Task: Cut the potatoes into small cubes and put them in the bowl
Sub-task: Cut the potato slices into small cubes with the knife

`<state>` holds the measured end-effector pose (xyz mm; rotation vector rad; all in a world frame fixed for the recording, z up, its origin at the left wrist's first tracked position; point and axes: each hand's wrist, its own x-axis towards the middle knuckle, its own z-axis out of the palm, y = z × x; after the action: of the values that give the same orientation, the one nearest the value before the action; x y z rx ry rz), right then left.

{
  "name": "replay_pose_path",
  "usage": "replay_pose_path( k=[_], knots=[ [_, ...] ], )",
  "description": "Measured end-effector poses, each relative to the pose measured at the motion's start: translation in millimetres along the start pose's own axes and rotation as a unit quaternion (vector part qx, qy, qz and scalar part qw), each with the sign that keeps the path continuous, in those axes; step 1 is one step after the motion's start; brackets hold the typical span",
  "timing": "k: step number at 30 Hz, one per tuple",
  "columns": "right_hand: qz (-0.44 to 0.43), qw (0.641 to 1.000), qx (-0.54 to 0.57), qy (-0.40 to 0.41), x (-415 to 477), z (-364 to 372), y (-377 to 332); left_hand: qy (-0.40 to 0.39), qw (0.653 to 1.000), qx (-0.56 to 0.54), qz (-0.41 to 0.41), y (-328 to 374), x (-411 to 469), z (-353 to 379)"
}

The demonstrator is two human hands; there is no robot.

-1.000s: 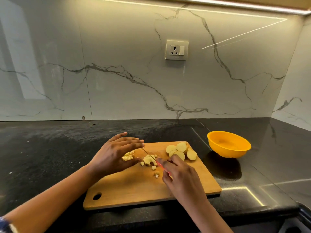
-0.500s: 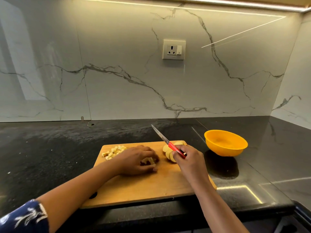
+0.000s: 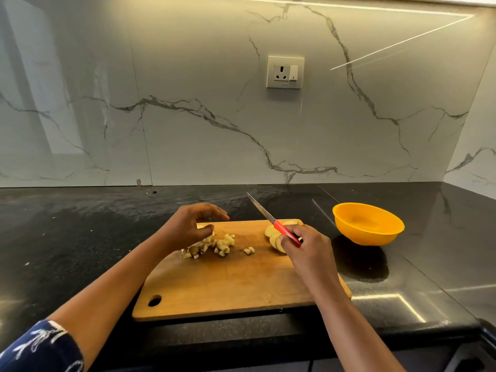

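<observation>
Wooden cutting board (image 3: 228,285) on dark bench (image 3: 67,237). Right hand (image 3: 306,247), grip closed around red-handled knife (image 3: 271,220), blade raised, pointing away. Left hand (image 3: 192,226) loosely curled, holding nothing, above potato cubes (image 3: 217,244) mid-board. Potato slices (image 3: 273,236) beside right hand. Yellow bowl (image 3: 368,223) right of board.

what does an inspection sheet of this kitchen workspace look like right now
surface: black stone counter, wooden cutting board near its front edge
job's things: potato cubes heaped on the board, uncut potato slices to their right, orange bowl empty on the counter beside the board
clutter: nothing seen
hands: left hand open, curled over the cubes; right hand in a closed grip on the red-handled knife, blade raised
cables: nothing seen
surroundings: marble backsplash, wall socket
</observation>
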<state>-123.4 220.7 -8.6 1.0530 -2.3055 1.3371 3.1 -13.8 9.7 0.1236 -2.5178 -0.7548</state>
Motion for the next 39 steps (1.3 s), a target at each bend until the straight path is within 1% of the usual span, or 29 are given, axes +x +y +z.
replay_pose_path(
  k=[2,3,5,6,7,9,11,13,15,17,20,22,25,27,29,31,34,36,38,39],
  knots=[
    [0.003,1.000,-0.003,0.001,1,0,1,-0.029,1.000,-0.007,-0.003,9,0,5],
    [0.004,1.000,-0.005,0.001,1,1,1,-0.069,0.998,0.006,-0.001,14,1,10],
    [0.005,1.000,-0.008,0.003,2,1,1,-0.176,0.981,0.076,0.012,21,7,25],
    [0.005,1.000,-0.010,0.004,2,1,2,-0.215,0.969,0.118,0.023,22,11,30],
    [0.006,1.000,-0.012,0.006,2,1,2,-0.227,0.962,0.147,0.036,20,15,32],
    [0.008,1.000,-0.015,0.009,2,1,3,-0.202,0.961,0.180,0.050,14,18,25],
    [0.009,1.000,-0.020,0.009,3,1,3,-0.180,0.962,0.201,0.046,5,14,13],
    [0.008,1.000,-0.024,0.005,3,2,3,-0.152,0.971,0.182,0.036,-1,6,2],
    [0.006,1.000,-0.028,0.002,3,2,3,-0.110,0.984,0.135,0.028,-4,1,-7],
    [0.006,1.000,-0.030,0.001,3,2,2,-0.065,0.990,0.119,0.028,-4,1,-11],
    [0.007,0.999,-0.033,0.000,2,0,2,-0.026,0.988,0.131,0.073,0,2,-7],
    [0.009,0.999,-0.033,0.001,2,0,2,-0.033,0.985,0.138,0.097,7,3,2],
    [0.011,0.999,-0.035,-0.003,3,0,2,-0.104,0.979,0.147,0.094,22,9,22],
    [0.011,0.999,-0.033,-0.001,3,0,2,-0.157,0.967,0.173,0.100,31,14,36],
    [0.008,1.000,-0.027,0.008,2,0,3,-0.169,0.955,0.219,0.107,31,16,42],
    [0.007,1.000,-0.023,0.020,2,0,3,-0.141,0.948,0.268,0.099,23,17,37],
    [0.004,0.999,-0.014,0.033,3,1,4,-0.112,0.939,0.320,0.061,6,17,23],
    [0.003,0.999,-0.013,0.036,2,0,4,-0.074,0.943,0.321,0.041,0,14,14],
    [0.001,0.999,-0.010,0.034,2,0,5,-0.015,0.946,0.321,0.043,0,11,9],
    [-0.001,0.999,-0.008,0.032,2,0,5,0.000,0.949,0.311,0.051,2,11,10]
  ],
)
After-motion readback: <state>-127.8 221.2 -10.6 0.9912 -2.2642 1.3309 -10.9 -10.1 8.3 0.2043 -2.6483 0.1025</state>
